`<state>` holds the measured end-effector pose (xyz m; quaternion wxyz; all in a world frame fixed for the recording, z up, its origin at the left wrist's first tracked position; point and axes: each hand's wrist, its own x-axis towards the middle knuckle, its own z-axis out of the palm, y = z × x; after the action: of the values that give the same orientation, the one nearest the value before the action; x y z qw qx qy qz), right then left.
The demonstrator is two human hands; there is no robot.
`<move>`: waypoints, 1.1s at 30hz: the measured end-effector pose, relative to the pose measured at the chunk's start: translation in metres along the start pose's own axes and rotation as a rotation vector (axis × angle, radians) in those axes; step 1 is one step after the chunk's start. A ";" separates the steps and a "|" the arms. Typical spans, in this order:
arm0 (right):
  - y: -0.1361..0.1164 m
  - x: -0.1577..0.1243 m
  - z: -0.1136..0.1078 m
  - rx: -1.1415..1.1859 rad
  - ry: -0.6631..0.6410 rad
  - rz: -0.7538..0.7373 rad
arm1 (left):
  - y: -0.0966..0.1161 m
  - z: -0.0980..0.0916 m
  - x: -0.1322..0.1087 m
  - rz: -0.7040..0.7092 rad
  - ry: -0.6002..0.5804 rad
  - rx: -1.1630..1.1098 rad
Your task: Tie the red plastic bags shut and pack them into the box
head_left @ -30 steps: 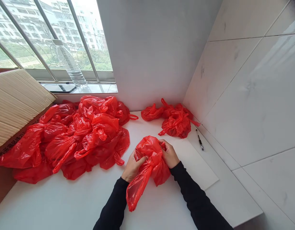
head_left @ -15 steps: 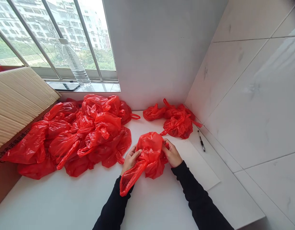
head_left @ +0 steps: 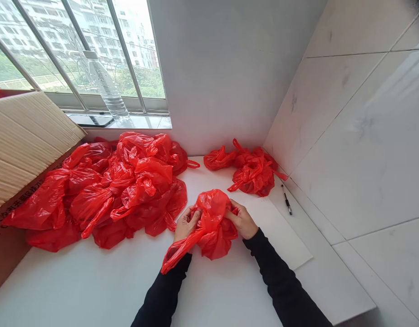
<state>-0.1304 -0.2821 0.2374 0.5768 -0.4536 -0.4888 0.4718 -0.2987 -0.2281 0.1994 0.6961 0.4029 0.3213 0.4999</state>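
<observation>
Between my hands is a red plastic bag [head_left: 214, 227], bunched at its middle, with one long handle loop trailing over my left wrist. My left hand [head_left: 186, 225] is closed on its left side, thumb on top. On the right side, my right hand [head_left: 242, 220] pinches the plastic; some of its fingertips are hidden by folds. What the bag contains, if anything, cannot be seen. To the left lies a large heap of knotted red plastic bags [head_left: 124, 190]. A smaller group of red bags [head_left: 253, 175] sits behind my right hand, by the wall corner.
A cardboard box [head_left: 28, 141] with a raised flap stands at the left edge. A water bottle [head_left: 109, 91] and a dark flat device [head_left: 91, 120] rest on the sill of the barred window. Right of my hands are a white sheet [head_left: 287, 240] and a black pen [head_left: 286, 202] beside the tiled wall.
The bag's middle has become more tightly gathered between my hands. Its trailing handle loop has swung left and narrowed, and the right fingers have shifted inward. The heaps stay put.
</observation>
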 end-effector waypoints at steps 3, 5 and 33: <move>0.003 0.001 -0.001 0.020 0.023 -0.001 | -0.004 -0.003 0.002 -0.010 0.002 0.016; 0.003 0.001 -0.001 0.019 0.039 -0.013 | -0.007 -0.005 0.004 -0.034 0.004 0.022; 0.002 0.000 -0.001 -0.052 0.022 0.035 | 0.003 0.000 -0.004 -0.096 0.009 0.018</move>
<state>-0.1299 -0.2816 0.2355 0.5617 -0.4822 -0.4865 0.4640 -0.3016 -0.2313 0.2024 0.7143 0.3907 0.3480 0.4648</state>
